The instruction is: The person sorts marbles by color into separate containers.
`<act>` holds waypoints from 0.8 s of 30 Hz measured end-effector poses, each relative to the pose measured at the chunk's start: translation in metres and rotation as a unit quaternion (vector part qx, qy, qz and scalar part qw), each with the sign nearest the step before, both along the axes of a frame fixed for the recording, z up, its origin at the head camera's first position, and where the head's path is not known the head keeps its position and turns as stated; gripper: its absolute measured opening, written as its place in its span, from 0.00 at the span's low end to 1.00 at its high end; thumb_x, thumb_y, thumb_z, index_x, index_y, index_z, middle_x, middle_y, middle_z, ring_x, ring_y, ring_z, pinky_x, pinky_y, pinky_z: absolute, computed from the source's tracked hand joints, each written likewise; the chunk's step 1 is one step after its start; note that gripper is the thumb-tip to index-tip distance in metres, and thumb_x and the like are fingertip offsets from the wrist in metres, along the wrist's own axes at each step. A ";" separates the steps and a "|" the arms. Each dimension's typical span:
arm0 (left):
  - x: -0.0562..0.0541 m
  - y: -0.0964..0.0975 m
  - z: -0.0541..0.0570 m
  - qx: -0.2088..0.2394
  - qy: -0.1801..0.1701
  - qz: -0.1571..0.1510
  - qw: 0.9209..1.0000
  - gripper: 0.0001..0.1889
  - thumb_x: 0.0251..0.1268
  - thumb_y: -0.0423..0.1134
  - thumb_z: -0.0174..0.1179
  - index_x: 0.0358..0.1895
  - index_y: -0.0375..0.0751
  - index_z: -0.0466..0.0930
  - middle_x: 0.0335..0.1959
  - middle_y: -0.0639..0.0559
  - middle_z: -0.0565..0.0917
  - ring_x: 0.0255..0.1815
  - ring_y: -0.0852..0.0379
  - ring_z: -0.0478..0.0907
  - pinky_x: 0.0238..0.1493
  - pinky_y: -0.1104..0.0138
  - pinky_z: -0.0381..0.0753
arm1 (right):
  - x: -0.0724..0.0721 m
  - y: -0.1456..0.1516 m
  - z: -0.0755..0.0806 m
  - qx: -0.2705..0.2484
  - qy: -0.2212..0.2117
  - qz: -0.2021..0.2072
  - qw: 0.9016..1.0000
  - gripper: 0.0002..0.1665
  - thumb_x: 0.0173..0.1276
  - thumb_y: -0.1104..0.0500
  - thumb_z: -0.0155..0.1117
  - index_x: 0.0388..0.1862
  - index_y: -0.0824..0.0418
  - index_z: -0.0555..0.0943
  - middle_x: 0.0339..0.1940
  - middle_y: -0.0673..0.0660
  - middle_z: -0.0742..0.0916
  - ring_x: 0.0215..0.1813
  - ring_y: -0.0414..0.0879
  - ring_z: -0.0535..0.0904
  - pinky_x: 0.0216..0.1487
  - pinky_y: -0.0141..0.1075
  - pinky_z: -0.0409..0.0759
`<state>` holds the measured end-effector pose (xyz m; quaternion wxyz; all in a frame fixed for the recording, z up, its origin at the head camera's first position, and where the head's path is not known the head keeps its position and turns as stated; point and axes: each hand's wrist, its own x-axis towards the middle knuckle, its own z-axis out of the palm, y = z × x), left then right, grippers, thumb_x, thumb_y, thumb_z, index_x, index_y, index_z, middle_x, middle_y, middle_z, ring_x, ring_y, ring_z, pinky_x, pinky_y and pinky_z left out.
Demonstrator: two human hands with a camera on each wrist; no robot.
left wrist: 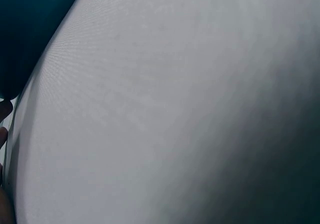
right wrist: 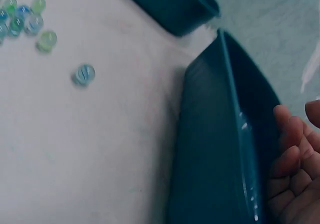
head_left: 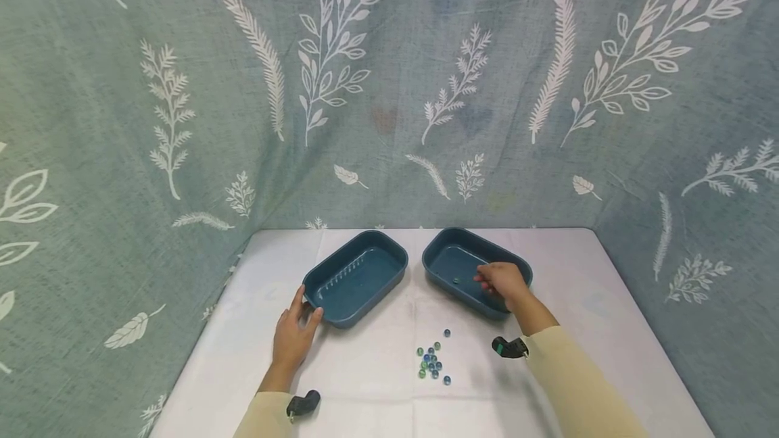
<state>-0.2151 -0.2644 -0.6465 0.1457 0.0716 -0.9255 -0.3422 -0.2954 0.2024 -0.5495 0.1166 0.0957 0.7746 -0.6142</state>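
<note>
1. State, left grip (head_left: 293,340): fingers and thumb are spread against the near-left end of the left tray (head_left: 362,284), touching it without a visible clamp
2. State, right grip (head_left: 502,281): fingers are half-curled above the inside of the right tray (head_left: 456,296); no marble shows between them, but whether one is hidden there cannot be told
3. Location: one marble (head_left: 456,280) is visible inside the right tray; the loose marbles (head_left: 431,366) lie on the surface (head_left: 359,370) in front of the trays, mostly in a tight cluster, with a single marble (head_left: 447,333) nearer the right tray
4. Hazard, bounce: a marble released high or close to the wall may strike the rim and land outside; the likely cause is poor clearance over the near edge
5. Hazard, scatter: reaching into the cluster may set neighbouring marbles rolling, because they are round, smooth and close-packed
6. Hazard, slip: a glassy marble may squirt from a fingertip hold if pinched off-centre
7. Hazard, knock: the right wrist camera (head_left: 510,347) or sleeve (head_left: 578,377) may catch the right tray on withdrawal if kept low
8. Hazard, shift: uneven pressure from the left grip may slide or tilt the left tray
</note>
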 end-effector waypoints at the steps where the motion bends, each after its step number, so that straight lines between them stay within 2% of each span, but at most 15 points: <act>1: 0.000 0.000 0.000 0.000 0.000 0.001 1.000 0.39 0.68 0.62 0.54 0.78 0.62 0.48 0.67 0.44 0.72 0.69 0.30 0.59 0.68 0.38 0.51 | 0.004 0.000 0.002 -0.002 0.004 0.002 1.000 0.22 0.74 0.55 0.57 0.54 0.73 0.78 0.35 0.54 0.87 0.29 0.40 0.76 0.30 0.32 0.75; 5: 0.000 0.001 0.001 0.000 0.001 0.000 1.000 0.39 0.69 0.61 0.54 0.78 0.60 0.48 0.67 0.43 0.71 0.69 0.30 0.59 0.69 0.38 0.49 | 0.020 -0.001 0.010 -0.014 0.016 0.005 1.000 0.23 0.73 0.54 0.59 0.55 0.72 0.78 0.35 0.54 0.87 0.29 0.41 0.76 0.31 0.32 0.75; 10: 0.000 0.000 0.000 0.004 -0.001 -0.001 1.000 0.39 0.69 0.61 0.54 0.78 0.61 0.48 0.68 0.43 0.70 0.70 0.30 0.59 0.70 0.40 0.48 | 0.038 -0.005 0.012 -0.020 0.020 -0.002 1.000 0.22 0.73 0.55 0.60 0.55 0.72 0.79 0.34 0.54 0.87 0.30 0.43 0.78 0.32 0.34 0.76; 17: -0.002 -0.002 -0.001 0.008 0.005 -0.007 1.000 0.39 0.68 0.61 0.55 0.78 0.62 0.49 0.69 0.43 0.69 0.70 0.32 0.60 0.71 0.43 0.47 | 0.063 -0.017 0.003 -0.004 0.021 -0.017 1.000 0.17 0.70 0.57 0.63 0.47 0.71 0.82 0.32 0.55 0.88 0.29 0.44 0.78 0.32 0.36 0.76; 24: -0.003 -0.002 -0.002 -0.001 0.005 -0.008 1.000 0.39 0.69 0.61 0.54 0.78 0.60 0.48 0.68 0.43 0.70 0.70 0.33 0.61 0.71 0.43 0.46 | 0.084 -0.034 -0.010 -0.019 0.009 -0.016 1.000 0.13 0.70 0.60 0.62 0.44 0.71 0.83 0.29 0.56 0.87 0.26 0.44 0.77 0.28 0.34 0.73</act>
